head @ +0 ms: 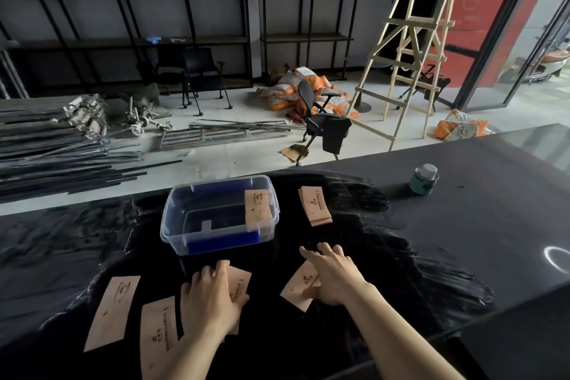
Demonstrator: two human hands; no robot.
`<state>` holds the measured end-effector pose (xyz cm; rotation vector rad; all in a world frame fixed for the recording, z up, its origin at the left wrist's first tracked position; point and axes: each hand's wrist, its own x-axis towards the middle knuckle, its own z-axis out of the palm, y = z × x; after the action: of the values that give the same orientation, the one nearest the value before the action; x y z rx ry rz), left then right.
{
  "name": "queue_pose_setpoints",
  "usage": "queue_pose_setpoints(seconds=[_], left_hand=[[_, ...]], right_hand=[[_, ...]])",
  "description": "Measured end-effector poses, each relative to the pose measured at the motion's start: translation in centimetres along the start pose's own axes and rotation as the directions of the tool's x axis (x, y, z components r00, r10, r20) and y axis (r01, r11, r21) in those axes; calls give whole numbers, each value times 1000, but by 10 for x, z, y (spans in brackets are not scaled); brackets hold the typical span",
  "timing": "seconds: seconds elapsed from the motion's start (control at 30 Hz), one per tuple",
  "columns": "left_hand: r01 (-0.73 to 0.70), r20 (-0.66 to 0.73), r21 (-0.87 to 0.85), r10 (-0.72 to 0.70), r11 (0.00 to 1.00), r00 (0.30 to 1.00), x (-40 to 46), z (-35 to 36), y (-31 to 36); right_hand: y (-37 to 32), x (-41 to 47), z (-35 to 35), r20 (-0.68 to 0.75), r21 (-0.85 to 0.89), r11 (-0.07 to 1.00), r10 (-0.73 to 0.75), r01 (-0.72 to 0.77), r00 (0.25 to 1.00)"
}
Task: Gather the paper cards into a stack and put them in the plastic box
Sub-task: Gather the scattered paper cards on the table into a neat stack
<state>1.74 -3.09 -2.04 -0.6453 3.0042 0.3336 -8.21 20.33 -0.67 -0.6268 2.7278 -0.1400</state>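
— Black table (462, 241), cards (112, 311) scattered, some already in the box (185, 210)?

— Yes. My left hand (212, 296) and right hand (333, 274) press flat on cards, gripping nothing (slick top, so they may skid apart).

A shop unit under fit-out: bare black shelving (123, 9), a wooden stepladder (410, 49), stacked metal bars (55, 145) and cement sacks (296, 89) litter the floor.
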Motion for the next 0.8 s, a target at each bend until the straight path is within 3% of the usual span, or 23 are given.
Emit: queue_pose_setpoints(seconds=[0.2, 0.33, 0.43, 0.7, 0.8], left_hand=[[-72, -38, -206, 66, 976, 997, 3, 5, 1], [-178, -83, -371, 158, 911, 984, 8, 9, 0], [-206, -34, -497, 219, 843, 975, 14, 4, 1], [-295, 108, -519, 404, 802, 908, 22, 6, 8], [-298, 82, -523, 395, 799, 915, 19, 8, 8]], right_hand=[[1, 5, 7, -17, 179, 984, 26, -23, 1000], [-5, 3, 7, -99, 273, 959, -51, 76, 994], [-15, -4, 4, -205, 340, 927, -93, 160, 974], [-52, -8, 17, -364, 275, 928, -141, 251, 921], [-59, -8, 24, -401, 233, 929, -177, 286, 899]])
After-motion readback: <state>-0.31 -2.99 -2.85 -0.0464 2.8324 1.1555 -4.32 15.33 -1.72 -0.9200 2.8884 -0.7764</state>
